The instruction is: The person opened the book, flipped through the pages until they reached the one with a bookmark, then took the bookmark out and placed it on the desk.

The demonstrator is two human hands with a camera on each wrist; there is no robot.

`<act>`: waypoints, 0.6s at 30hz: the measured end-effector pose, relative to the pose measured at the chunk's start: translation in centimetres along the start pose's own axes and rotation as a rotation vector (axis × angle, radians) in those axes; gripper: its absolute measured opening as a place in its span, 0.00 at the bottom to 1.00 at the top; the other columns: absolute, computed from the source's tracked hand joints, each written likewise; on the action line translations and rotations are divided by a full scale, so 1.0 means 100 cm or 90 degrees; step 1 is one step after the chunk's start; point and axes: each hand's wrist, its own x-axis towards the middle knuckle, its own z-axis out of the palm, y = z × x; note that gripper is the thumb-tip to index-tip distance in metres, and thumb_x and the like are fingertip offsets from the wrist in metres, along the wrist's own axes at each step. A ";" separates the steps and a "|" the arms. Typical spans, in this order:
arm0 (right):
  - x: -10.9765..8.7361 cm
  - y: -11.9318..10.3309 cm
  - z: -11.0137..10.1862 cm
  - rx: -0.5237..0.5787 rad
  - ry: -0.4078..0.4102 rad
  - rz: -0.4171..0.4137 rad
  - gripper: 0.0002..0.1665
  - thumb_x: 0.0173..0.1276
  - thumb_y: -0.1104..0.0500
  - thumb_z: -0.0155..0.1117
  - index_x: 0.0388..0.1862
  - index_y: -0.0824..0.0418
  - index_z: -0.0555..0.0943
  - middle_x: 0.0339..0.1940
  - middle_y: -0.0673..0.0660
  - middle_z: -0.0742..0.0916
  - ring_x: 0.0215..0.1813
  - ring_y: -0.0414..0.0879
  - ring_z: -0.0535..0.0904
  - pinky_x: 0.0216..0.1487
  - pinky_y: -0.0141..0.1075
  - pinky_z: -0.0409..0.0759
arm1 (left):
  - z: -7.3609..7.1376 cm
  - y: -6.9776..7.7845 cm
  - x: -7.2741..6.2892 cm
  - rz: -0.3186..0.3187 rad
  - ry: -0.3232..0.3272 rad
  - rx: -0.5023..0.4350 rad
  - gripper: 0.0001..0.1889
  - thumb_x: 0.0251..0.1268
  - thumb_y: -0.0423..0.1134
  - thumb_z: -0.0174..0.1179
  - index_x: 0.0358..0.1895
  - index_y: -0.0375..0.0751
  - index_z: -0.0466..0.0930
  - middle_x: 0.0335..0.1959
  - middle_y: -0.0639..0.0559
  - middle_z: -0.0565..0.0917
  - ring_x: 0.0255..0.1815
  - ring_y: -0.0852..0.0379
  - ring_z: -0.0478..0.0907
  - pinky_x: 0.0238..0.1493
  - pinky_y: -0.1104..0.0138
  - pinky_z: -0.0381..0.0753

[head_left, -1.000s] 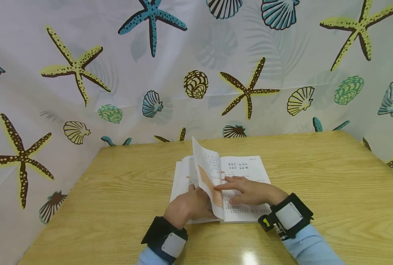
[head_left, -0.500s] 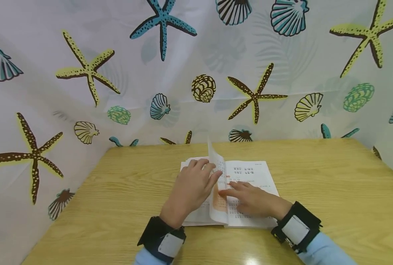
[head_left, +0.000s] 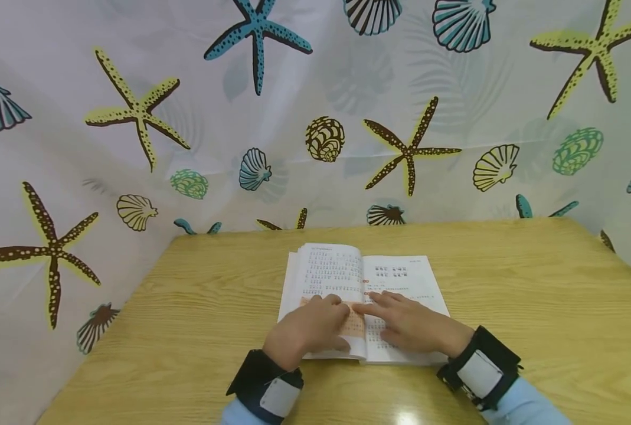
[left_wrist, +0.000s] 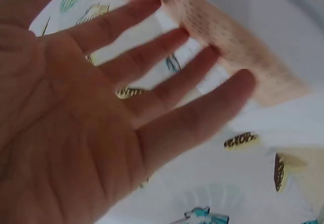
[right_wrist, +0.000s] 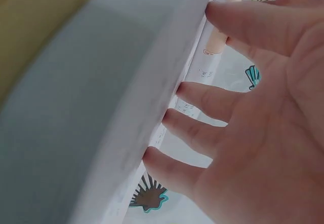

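An open book (head_left: 331, 268) lies on the table in the head view, its pages covered with small print. An orange block (head_left: 355, 324) fills the lower part of the left page. Over that page rests my left hand (head_left: 310, 327); the left wrist view shows its fingers spread and extended, fingertips right at the orange print. My right hand (head_left: 413, 321) lies across the right page (head_left: 408, 280), its index finger reaching over the spine. Several right fingertips (right_wrist: 174, 116) touch the paper in the right wrist view. Neither hand grips anything.
The wooden table (head_left: 219, 283) stretches out around the book. Behind it hangs a white cloth (head_left: 294, 71) printed with starfish and shells. Black straps (head_left: 485, 369) with white patches wrap both wrists, above light blue sleeves.
The raised page has come down flat on the left side. My left hand went from under it up to its edge, then down onto it. The right hand has stayed on the right page.
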 end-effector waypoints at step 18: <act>-0.022 0.031 -0.039 0.022 -0.081 0.239 0.28 0.67 0.59 0.70 0.64 0.68 0.79 0.69 0.74 0.74 0.70 0.74 0.66 0.66 0.65 0.66 | 0.014 0.008 0.008 -0.043 -0.020 -0.033 0.37 0.47 0.50 0.82 0.56 0.40 0.72 0.59 0.44 0.74 0.46 0.47 0.70 0.39 0.60 0.79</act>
